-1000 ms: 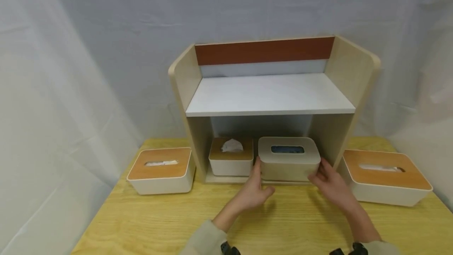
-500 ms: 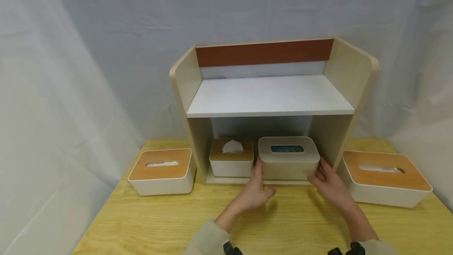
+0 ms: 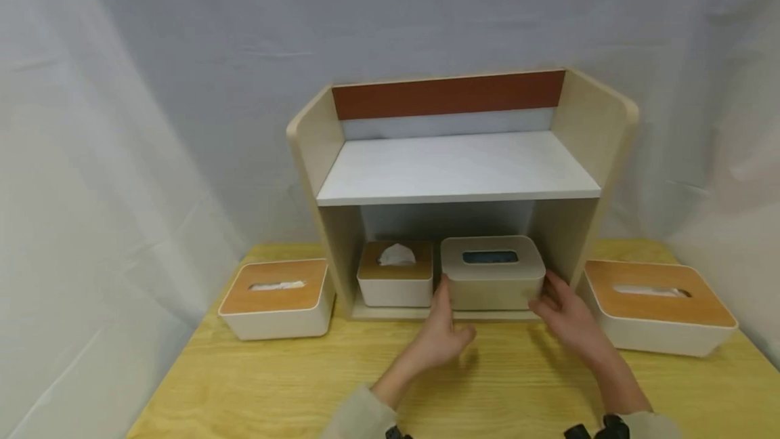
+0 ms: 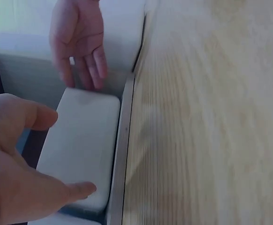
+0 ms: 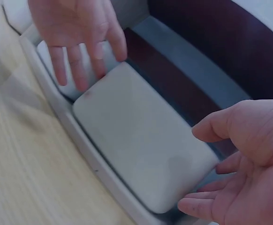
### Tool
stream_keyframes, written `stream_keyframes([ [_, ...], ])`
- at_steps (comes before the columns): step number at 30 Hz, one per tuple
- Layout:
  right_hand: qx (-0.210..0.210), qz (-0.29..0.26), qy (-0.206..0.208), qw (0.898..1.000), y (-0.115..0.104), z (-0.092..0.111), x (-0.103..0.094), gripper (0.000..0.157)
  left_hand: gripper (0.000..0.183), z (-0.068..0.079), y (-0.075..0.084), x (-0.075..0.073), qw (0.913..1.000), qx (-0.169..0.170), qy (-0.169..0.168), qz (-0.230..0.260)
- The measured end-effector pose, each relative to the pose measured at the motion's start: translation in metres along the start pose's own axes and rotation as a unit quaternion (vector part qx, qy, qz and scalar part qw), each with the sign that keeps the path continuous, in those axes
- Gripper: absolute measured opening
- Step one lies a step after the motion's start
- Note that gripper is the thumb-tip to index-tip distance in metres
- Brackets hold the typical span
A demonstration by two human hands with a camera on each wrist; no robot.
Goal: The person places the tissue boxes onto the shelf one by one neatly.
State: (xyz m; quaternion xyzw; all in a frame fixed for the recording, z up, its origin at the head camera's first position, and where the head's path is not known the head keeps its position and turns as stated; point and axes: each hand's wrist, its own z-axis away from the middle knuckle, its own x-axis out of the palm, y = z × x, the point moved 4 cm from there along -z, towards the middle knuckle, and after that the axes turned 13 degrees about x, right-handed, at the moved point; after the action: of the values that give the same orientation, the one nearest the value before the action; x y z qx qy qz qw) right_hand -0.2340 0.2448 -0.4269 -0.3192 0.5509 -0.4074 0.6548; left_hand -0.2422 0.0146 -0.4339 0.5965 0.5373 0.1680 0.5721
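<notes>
The all-beige tissue box (image 3: 493, 294) looked like smooth, matt plastic, lid and walls alike. The white-walled boxes (image 3: 395, 293) seemed plastic too, under smooth orange-brown lids (image 3: 274, 299) that passed for wood. One held a crumpled paper tissue (image 3: 397, 255). The shelf unit (image 3: 597, 114) had pale side panels (image 3: 318, 131) like smooth wood board, a satiny white shelf (image 3: 460, 166) and a wood-like red-brown strip (image 3: 451, 95). Grain ran across the wooden tabletop (image 3: 292, 385). The creased backdrop (image 3: 439, 19) could have been cloth or thin plastic; I couldn't tell. The sleeves (image 3: 361, 417) looked like matt cloth.
</notes>
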Motion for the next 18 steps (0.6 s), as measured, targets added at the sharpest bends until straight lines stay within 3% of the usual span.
stream_keyframes([
  [4,-0.020,0.030,0.008,0.999,-0.006,0.007,-0.008,0.072,0.098,0.003,0.003,0.006,0.9986,-0.005,0.050,0.015],
  [7,-0.030,0.044,-0.001,0.999,-0.010,0.015,-0.017,0.068,0.097,0.004,0.010,0.013,0.9937,-0.015,0.103,0.043],
  [9,-0.037,0.043,-0.013,0.998,-0.012,0.020,-0.025,0.064,0.095,0.006,0.017,0.020,0.9910,-0.020,0.119,0.059],
  [13,-0.044,0.044,-0.017,0.998,-0.013,0.029,-0.042,0.058,0.093,0.008,0.034,0.039,0.9927,-0.022,0.098,0.067],
  [18,-0.057,0.044,0.016,0.997,-0.007,0.037,-0.069,0.053,0.090,0.003,0.050,0.063,0.9964,-0.013,0.053,0.066],
])
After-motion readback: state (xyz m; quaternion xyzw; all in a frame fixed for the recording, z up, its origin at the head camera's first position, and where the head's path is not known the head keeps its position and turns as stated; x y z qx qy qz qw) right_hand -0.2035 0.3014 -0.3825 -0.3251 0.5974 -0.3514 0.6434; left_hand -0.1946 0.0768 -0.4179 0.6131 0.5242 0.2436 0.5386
